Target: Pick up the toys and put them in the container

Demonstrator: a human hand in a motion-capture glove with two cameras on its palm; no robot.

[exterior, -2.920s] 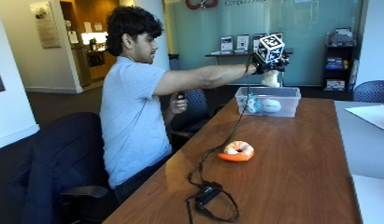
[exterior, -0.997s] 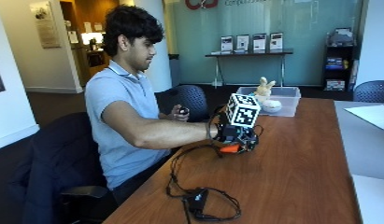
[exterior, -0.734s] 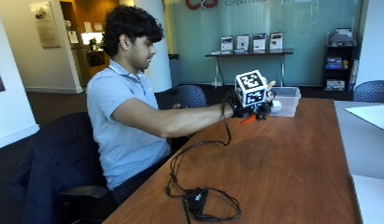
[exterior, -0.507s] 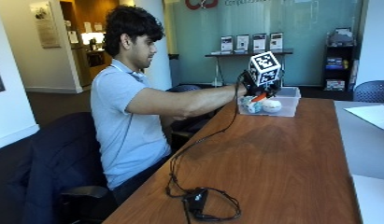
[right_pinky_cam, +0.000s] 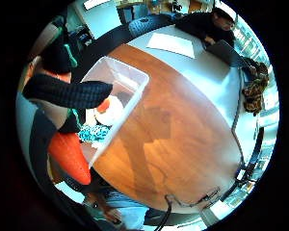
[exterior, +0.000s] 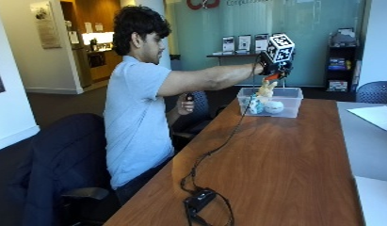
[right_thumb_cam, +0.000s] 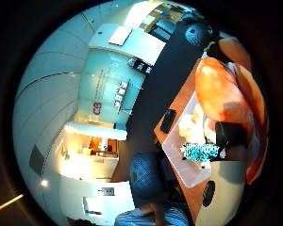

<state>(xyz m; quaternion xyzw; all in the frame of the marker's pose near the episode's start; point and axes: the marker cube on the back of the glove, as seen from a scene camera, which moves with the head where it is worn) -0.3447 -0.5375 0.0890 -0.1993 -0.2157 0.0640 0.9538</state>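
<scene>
Gloved right hand: raised at arm's length above the clear plastic container, fingers curled round 1 orange toy. In the palm views, black-gloved fingers wrapped across the orange toy, held directly over the open bin.

Orange toy: elongated, rounded body; long axis roughly crosswise to the gripping fingers, 1 end jutting beyond them. Which end faces down cannot be told.

Container: at the far end of the wooden table, upright, no lid. Contents: 1 pale plush toy standing above the rim, 1 white ball-like toy, 1 teal-patterned toy.

Also on table: black cable box, sheet of paper.
</scene>
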